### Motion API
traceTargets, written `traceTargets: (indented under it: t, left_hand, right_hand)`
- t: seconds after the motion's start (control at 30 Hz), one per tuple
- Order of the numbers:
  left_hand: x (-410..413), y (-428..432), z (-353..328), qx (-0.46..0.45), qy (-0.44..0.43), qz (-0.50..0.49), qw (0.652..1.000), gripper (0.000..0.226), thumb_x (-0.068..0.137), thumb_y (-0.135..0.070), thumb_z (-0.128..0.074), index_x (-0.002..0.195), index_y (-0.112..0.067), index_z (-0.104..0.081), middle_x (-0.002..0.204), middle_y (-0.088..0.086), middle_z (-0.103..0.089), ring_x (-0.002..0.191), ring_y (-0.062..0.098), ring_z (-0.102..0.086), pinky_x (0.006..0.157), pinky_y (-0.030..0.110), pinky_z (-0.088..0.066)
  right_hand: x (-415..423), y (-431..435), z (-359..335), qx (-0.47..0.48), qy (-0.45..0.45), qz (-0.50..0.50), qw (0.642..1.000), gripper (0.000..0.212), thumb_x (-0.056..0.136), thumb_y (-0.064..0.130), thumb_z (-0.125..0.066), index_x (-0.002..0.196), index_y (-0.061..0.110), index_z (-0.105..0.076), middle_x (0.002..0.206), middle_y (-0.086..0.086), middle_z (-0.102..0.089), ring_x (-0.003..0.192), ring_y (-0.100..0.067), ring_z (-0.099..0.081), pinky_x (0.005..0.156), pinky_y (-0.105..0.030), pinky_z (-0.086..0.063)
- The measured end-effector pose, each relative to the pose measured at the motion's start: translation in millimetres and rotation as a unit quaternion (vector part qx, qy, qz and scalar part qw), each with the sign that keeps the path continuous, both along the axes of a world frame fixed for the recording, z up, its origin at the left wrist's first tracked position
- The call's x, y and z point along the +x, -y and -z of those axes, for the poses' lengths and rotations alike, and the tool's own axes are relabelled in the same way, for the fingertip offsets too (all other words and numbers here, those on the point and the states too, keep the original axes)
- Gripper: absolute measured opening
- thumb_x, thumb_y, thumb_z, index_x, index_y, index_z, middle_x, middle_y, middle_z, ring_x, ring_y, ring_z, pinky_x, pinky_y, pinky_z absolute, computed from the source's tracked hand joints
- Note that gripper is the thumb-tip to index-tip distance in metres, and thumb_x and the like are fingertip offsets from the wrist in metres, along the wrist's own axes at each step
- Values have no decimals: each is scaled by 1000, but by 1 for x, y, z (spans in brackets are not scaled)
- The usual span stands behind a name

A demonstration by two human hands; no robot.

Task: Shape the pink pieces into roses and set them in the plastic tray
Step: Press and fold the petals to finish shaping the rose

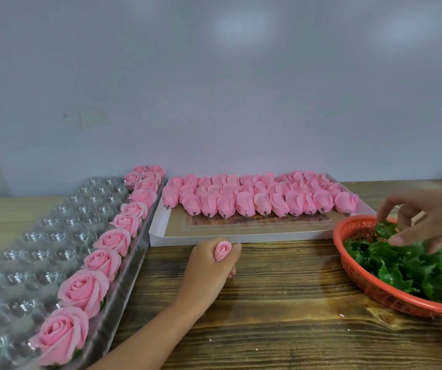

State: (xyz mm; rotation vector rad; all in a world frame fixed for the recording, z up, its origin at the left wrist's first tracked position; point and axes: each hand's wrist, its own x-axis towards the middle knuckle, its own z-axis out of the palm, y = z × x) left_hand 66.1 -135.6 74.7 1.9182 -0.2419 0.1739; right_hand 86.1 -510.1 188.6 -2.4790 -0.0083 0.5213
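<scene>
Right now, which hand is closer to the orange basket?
The right. The right hand is over the orange basket, fingertips at the green leaves inside. The left hand rests on the table, well to the basket's left, gripping a pink bud.

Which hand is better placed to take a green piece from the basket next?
Right. The right hand touches the green pieces in the basket; the left hand grips a bud.

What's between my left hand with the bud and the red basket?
Just bare table between the left hand holding the bud and the basket, head view.
</scene>
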Motion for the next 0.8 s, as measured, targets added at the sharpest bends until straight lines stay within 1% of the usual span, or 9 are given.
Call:
traceTargets:
  t: [0.1, 0.23, 0.37, 0.47, 0.53, 0.6, 0.67, 0.73, 0.8]
  left_hand:
    - [0, 0, 0, 0, -2, 0, 1000, 31, 92, -30, -58, 62, -20, -57, 54, -5, -59, 56, 3, -59, 60, 10, -47]
    - [0, 0, -1, -4, -5, -1, 1000, 33, 92, -31, -57, 62, -20, -56, 54, -6, -58, 57, 4, -59, 60, 11, -47]
    - [-1, 0, -3, -30, -14, 1, 999, 36, 93, -31, -55, 61, -17, -55, 52, -6, -57, 55, 5, -57, 61, 11, -46]
    - [-2, -1, -4, -57, -22, -6, 998, 38, 94, -34, -53, 61, -14, -55, 52, -5, -56, 55, 4, -55, 60, 10, -45]
    - [-2, -1, -5, -83, -22, -15, 996, 40, 94, -36, -52, 61, -12, -54, 54, -4, -55, 55, 5, -55, 59, 10, -45]
    - [-3, -1, -6, -114, -14, -23, 993, 42, 94, -35, -51, 60, -10, -53, 54, -1, -54, 55, 7, -54, 58, 11, -46]
    - [-3, -1, -7, -139, -2, -35, 990, 44, 95, -33, -50, 58, -9, -52, 53, -1, -54, 54, 8, -53, 57, 11, -45]
    - [-4, -2, -7, -150, 18, -48, 987, 45, 96, -31, -49, 56, -10, -52, 52, -2, -53, 53, 7, -53, 57, 8, -42]
    - [-3, -3, -6, -150, 42, -61, 986, 47, 97, -29, -48, 54, -10, -53, 53, -2, -53, 55, 7, -52, 59, 7, -41]
  right_hand:
    - [-8, -7, -6, 26, 15, -11, 999, 72, 20, 58, -97, 85, 38, -72, 75, 0, -70, 62, -23, -72, 58, -28, -59]
    - [-21, -20, -22, -21, 66, -38, 997, 77, 13, 82, -81, 80, 46, -70, 90, 12, -73, 63, -9, -72, 59, -21, -57]
    - [-29, -39, -36, -2, 194, -30, 981, 76, 19, 91, -72, 81, 46, -72, 81, 15, -74, 66, -5, -73, 70, -18, -55]
    - [-33, -75, -40, 13, 301, -48, 952, 39, 50, 66, -83, 84, 50, -69, 73, 19, -73, 65, 2, -70, 63, -21, -56]
    - [-36, -101, -38, 2, 340, -62, 938, 35, 52, 60, -75, 85, 51, -67, 71, 23, -71, 64, 6, -67, 54, -23, -50]
    - [-38, -126, -31, -3, 344, -82, 935, 33, 53, 61, -74, 81, 44, -70, 75, 26, -70, 68, 7, -65, 57, -15, -42]
    - [-38, -147, -17, 9, 325, -110, 939, 20, 65, 44, -83, 78, 37, -70, 81, 28, -69, 77, 6, -63, 62, -10, -44]
    - [-36, -165, 1, 4, 298, -138, 945, 17, 74, 31, -84, 81, 33, -69, 84, 22, -69, 82, 6, -61, 72, -8, -44]
    - [-35, -183, 21, -25, 283, -165, 944, 20, 78, 40, -80, 88, 34, -64, 89, 18, -67, 87, 5, -58, 79, -12, -44]
